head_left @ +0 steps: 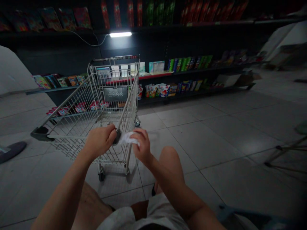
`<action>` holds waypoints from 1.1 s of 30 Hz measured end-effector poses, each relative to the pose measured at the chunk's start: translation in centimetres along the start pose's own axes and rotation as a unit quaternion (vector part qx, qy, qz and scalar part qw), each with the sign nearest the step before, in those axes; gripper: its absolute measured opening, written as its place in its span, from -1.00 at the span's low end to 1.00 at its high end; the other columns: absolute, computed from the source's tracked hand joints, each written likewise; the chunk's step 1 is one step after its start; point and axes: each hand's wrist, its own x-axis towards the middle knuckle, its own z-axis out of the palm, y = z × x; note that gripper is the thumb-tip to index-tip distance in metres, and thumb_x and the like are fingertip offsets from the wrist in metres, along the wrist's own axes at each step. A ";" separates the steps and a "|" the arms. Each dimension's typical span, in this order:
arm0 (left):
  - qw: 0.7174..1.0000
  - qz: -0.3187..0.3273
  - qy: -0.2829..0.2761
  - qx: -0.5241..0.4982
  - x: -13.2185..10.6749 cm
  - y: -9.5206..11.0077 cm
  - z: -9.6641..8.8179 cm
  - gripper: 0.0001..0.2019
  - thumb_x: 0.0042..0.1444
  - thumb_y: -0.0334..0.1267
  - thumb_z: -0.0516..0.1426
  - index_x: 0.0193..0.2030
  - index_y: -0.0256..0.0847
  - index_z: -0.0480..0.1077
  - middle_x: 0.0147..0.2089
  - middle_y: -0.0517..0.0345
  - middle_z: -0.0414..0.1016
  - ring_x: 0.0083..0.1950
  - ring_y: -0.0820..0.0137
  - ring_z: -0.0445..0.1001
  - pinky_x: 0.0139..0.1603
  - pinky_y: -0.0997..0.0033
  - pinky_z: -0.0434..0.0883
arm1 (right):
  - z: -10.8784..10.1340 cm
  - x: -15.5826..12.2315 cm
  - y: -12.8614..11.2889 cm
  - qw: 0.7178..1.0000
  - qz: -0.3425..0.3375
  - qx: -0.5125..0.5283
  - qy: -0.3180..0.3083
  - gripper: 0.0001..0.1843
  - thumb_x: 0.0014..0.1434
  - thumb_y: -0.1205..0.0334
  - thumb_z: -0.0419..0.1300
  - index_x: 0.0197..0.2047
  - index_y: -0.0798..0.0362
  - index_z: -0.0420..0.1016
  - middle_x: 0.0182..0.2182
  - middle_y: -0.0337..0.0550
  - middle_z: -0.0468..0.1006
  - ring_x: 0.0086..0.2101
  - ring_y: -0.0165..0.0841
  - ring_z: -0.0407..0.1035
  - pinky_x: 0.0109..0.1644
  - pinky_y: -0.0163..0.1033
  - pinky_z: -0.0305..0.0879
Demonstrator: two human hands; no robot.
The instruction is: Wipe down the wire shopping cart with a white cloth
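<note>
In the head view, the shopping cart [126,103] stands on the tiled floor [203,137] before the person, its handle [114,58] at the far end. Behind the cart runs a dark shelving unit [153,48] with a lit tube lamp [120,34] above the handle. Red bottles [117,13] fill the shelf above; cans [184,64] line the middle shelf right of the cart, with snack bags [164,90] below them. A dark rounded base [14,150] lies left of the cart, and thin stand legs [268,164] are well apart to its right. The person's right knee [170,156] is near the cart's close right corner.

The left hand [102,139] is at that corner, fingers curled closed over the dark corner cap [117,136], their tips hidden. The right hand [142,145], just right of the corner, has its fingers bent around a bunched white cloth [127,138], pinching it. The cloth reaches toward the cap; whether they touch cannot be told.
</note>
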 end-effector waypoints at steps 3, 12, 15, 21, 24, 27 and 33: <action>1.000 0.000 0.004 0.019 -0.1 0.1 0.0 -0.56 0.32 -0.07 -0.27 -0.26 -0.17 0.37 -0.36 0.04 0.55 -0.33 0.24 0.49 -0.41 0.32 0.07 | -1.2 2.4 -0.9 0.984 0.115 -0.031 0.132 -0.65 0.15 0.36 -0.05 -0.04 -0.06 0.39 0.10 0.03 0.39 0.18 -0.19 0.28 0.28 0.11 0.26; 0.999 0.005 0.006 0.033 -0.5 0.5 0.2 -0.61 0.31 -0.13 -0.23 -0.18 -0.21 0.37 -0.32 0.00 0.58 -0.30 0.18 0.52 -0.41 0.28 0.00 | 6.1 4.3 1.5 0.995 -0.040 -0.030 -0.089 -0.53 0.22 0.24 0.08 0.20 0.01 0.29 0.34 -0.02 0.18 0.43 -0.22 -0.19 0.48 0.10 -0.10; 0.999 0.006 -0.005 0.034 -0.5 0.5 0.2 -0.60 0.32 -0.11 -0.24 -0.22 -0.20 0.35 -0.36 0.00 0.56 -0.32 0.18 0.51 -0.41 0.27 -0.01 | 7.4 10.2 5.3 0.997 0.031 -0.057 -0.036 -0.60 0.30 0.27 -0.03 0.18 -0.04 0.31 0.24 -0.04 0.32 0.37 -0.30 -0.01 0.45 0.07 -0.03; 0.999 0.008 0.001 0.037 -0.4 0.6 0.3 -0.62 0.32 -0.13 -0.25 -0.24 -0.19 0.33 -0.38 0.02 0.56 -0.34 0.20 0.51 -0.42 0.27 -0.02 | 7.9 14.4 6.7 0.989 0.147 -0.014 0.014 -0.58 0.35 0.28 -0.20 0.17 0.08 0.31 0.20 0.06 0.33 0.27 -0.37 0.17 0.38 -0.11 0.11; 0.999 0.014 0.008 0.038 -0.4 0.6 0.6 -0.61 0.32 -0.12 -0.24 -0.26 -0.19 0.33 -0.40 0.02 0.54 -0.36 0.20 0.51 -0.43 0.27 -0.01 | 7.4 8.8 2.2 0.996 0.078 0.033 0.029 -0.62 0.34 0.24 -0.15 0.07 0.04 0.38 0.15 0.04 0.38 0.26 -0.29 0.17 0.38 -0.05 0.11; 0.999 0.016 0.018 0.035 -0.5 0.6 0.8 -0.61 0.32 -0.12 -0.24 -0.27 -0.19 0.33 -0.42 0.04 0.53 -0.39 0.20 0.50 -0.43 0.28 0.01 | 7.2 4.8 -0.7 0.992 0.013 0.092 0.082 -0.69 0.32 0.16 -0.05 0.04 -0.04 0.39 0.15 -0.02 0.37 0.23 -0.21 0.19 0.33 0.05 0.17; 0.998 0.018 0.034 0.043 -0.7 0.7 0.9 -0.63 0.31 -0.14 -0.23 -0.30 -0.18 0.31 -0.47 0.08 0.50 -0.41 0.21 0.50 -0.42 0.30 0.02 | 9.4 11.8 5.6 0.967 0.076 0.132 0.205 -0.72 0.30 0.02 0.06 -0.06 -0.06 0.47 -0.07 -0.10 0.43 0.02 -0.31 0.33 0.21 -0.05 0.23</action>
